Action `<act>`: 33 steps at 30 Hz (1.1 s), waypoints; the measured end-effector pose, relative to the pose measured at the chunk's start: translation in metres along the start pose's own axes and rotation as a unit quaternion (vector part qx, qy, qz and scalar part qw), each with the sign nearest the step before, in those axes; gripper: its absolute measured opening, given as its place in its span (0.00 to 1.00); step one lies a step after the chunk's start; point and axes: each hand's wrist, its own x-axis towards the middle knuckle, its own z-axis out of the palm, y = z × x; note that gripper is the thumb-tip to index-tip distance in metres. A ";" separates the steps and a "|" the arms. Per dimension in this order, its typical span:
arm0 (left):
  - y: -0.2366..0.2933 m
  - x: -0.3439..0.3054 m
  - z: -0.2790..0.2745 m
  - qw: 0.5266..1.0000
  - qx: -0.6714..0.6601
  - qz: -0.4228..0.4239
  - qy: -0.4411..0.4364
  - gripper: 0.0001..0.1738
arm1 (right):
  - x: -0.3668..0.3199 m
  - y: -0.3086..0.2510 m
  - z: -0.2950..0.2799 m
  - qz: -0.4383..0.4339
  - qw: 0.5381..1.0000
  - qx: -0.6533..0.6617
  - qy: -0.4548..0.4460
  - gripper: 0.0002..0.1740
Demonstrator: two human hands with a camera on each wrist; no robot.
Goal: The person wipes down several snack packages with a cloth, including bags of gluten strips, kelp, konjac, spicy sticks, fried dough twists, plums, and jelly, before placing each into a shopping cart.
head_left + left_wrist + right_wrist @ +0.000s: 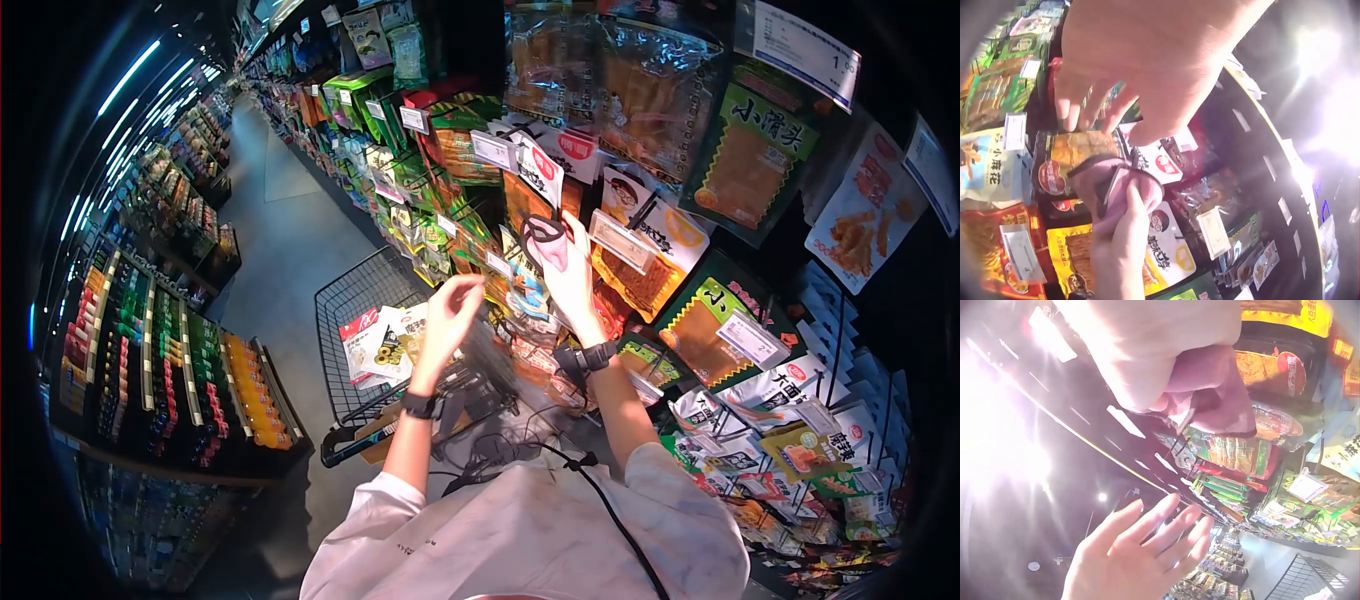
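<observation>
My right hand point(565, 285) grips a soft pink item with dark edging point(548, 245), like a small pouch, in front of the hanging snack packets. The left wrist view shows its mouth parted and the right thumb point(1132, 219) lying on the pink item point(1107, 187). Apart from it, my left hand point(452, 318) is held up over the cart side with loosely bent fingers and nothing in them. Those left fingers point(1147, 534) appear spread below the pink item point(1213, 394) in the right wrist view.
A black wire shopping cart point(335, 310) stands at front left, holding several packets point(385, 345). Hooks with price tags point(625, 240) stick out from the snack wall ahead and right. Bottle shelves point(180, 350) line the aisle's left side; dark cables point(500, 445) hang before the body.
</observation>
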 end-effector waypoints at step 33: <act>0.030 0.097 0.024 0.993 -0.104 -0.046 0.030 0.19 | -0.014 -0.024 -0.023 -0.082 0.987 0.130 -0.040 0.20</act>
